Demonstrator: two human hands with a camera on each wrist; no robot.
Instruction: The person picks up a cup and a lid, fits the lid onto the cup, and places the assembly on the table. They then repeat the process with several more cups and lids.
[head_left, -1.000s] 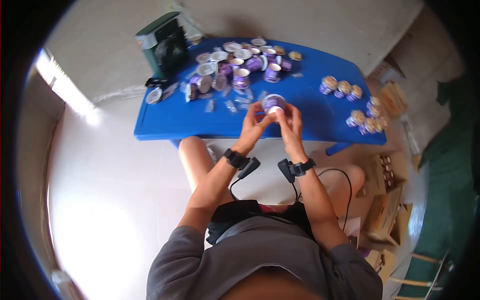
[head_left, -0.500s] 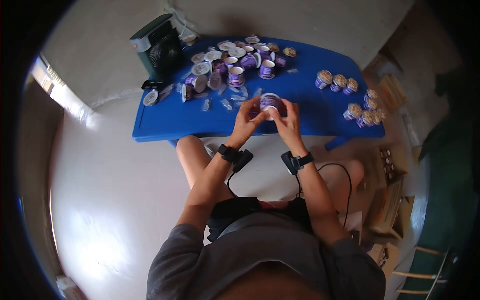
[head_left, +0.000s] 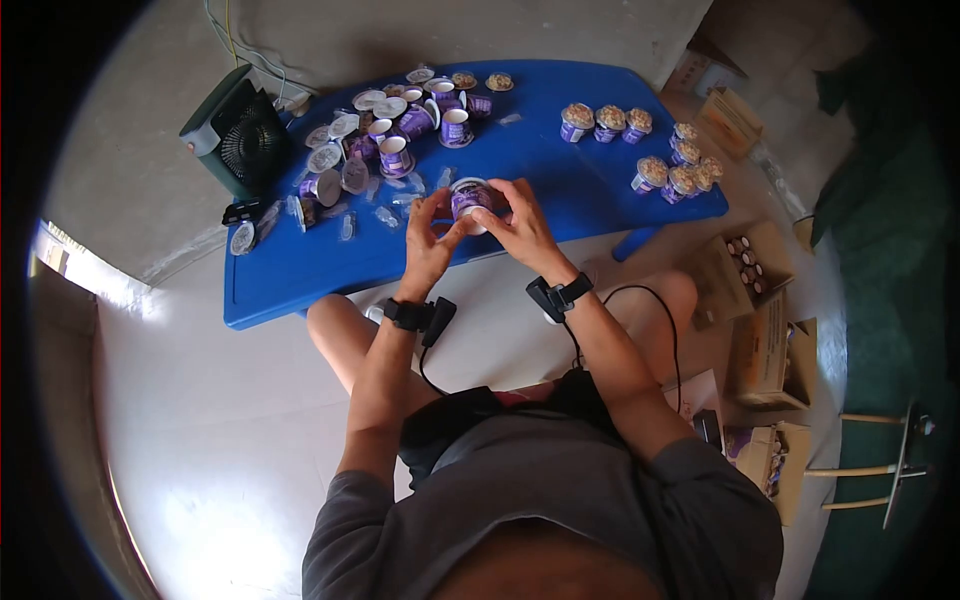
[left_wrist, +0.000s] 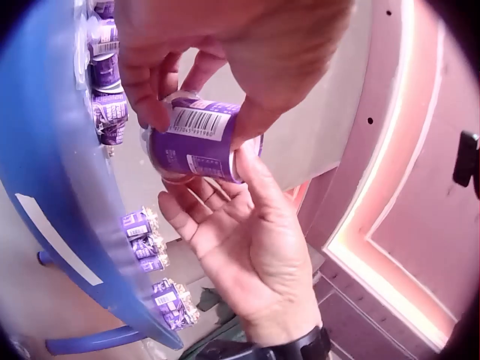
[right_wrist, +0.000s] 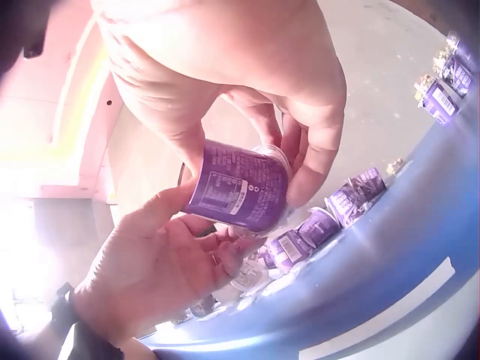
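Note:
A purple cup (head_left: 470,197) with a pale lid is held between both hands over the table's front edge. The left hand (head_left: 430,245) grips it from the left, thumb near its base. From the right, the right hand (head_left: 522,228) grips it with thumb and fingers. In the left wrist view the cup (left_wrist: 196,142) lies sideways, its barcode showing, with the left hand (left_wrist: 240,52) above and the right hand (left_wrist: 251,247) below. The right wrist view shows printed text on the cup (right_wrist: 240,187), between the right hand (right_wrist: 240,67) and the left hand (right_wrist: 157,262).
On the blue table (head_left: 560,205), purple cups (head_left: 395,158), loose lids (head_left: 325,157) and clear plastic pieces (head_left: 347,226) lie at the left. Several cups with crumbly tops (head_left: 609,122) stand at the right. A dark green fan (head_left: 240,135) is at the left end; cardboard boxes (head_left: 762,350) stand right.
Both hands and the cup appear further left in the head view, as do the table and its items. The cup remains gripped in both hands.

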